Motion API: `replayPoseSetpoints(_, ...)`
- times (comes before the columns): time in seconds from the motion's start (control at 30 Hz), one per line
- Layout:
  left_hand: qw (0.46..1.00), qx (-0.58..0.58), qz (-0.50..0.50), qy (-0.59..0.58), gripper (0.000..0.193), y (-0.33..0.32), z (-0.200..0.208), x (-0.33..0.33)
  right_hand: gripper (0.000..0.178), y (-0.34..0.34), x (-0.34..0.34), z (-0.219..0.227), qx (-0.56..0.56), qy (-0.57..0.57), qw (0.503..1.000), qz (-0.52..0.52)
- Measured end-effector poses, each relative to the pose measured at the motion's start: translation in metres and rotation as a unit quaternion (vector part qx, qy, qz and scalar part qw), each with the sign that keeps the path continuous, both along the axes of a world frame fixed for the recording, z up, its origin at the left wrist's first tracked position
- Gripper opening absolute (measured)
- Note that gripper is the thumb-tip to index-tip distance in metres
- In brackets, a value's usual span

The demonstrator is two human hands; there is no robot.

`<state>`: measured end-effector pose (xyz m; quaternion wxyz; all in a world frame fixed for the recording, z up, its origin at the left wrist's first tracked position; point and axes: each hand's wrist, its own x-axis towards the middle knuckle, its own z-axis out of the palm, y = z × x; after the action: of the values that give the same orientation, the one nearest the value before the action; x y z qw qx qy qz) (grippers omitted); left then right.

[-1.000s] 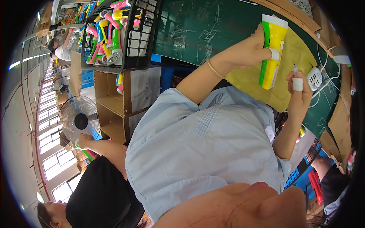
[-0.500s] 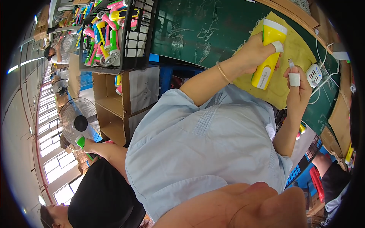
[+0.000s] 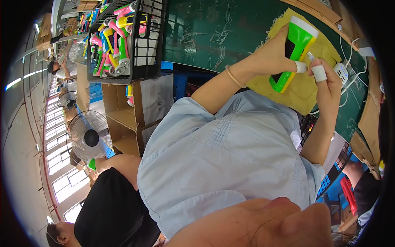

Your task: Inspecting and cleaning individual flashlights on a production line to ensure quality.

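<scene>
My left hand is wrapped around a flashlight with a white rim, its green and black side now facing up and yellow along its edge. White tape covers the thumb. Close to the flashlight's right side, my right hand pinches a small plug with a flat silvery tip, much like a USB plug. Its thumb is taped in white too. Whether the tip touches the flashlight I cannot tell. Beneath both hands lies a yellow cloth on the green table.
A white multi-port charger with white cables sits right of the cloth. At the left, a black crate holds many colourful flashlights. Below it are cardboard boxes and a fan. A co-worker in black sits at my left.
The flashlight has been turned over in my left hand, from its yellow face to its green and black one. My right hand has brought the metal tip up beside it.
</scene>
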<state>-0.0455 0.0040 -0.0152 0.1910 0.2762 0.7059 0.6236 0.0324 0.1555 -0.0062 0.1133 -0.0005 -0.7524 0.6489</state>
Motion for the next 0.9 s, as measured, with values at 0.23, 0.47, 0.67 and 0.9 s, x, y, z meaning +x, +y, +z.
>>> replayPoseSetpoints(0.23,0.999,-0.001,-0.014,-0.04,0.072,0.0,-0.008,-0.002,0.013,-0.001,-0.002,0.003,0.205,-0.045,0.977,-0.026)
replayPoseSetpoints(0.47,0.985,-0.052,0.076,0.144,0.062,0.005,-0.016,0.001,0.012,0.003,-0.007,0.0,0.222,-0.054,0.973,-0.008)
replayPoseSetpoints(0.67,0.982,-0.06,0.075,0.165,0.058,0.01,-0.018,0.003,0.013,0.011,-0.007,0.005,0.234,-0.049,0.97,0.036)
replayPoseSetpoints(0.9,0.983,-0.079,0.11,0.121,0.063,0.017,-0.011,0.013,0.012,-0.007,-0.009,-0.01,0.338,0.005,0.938,-0.084)
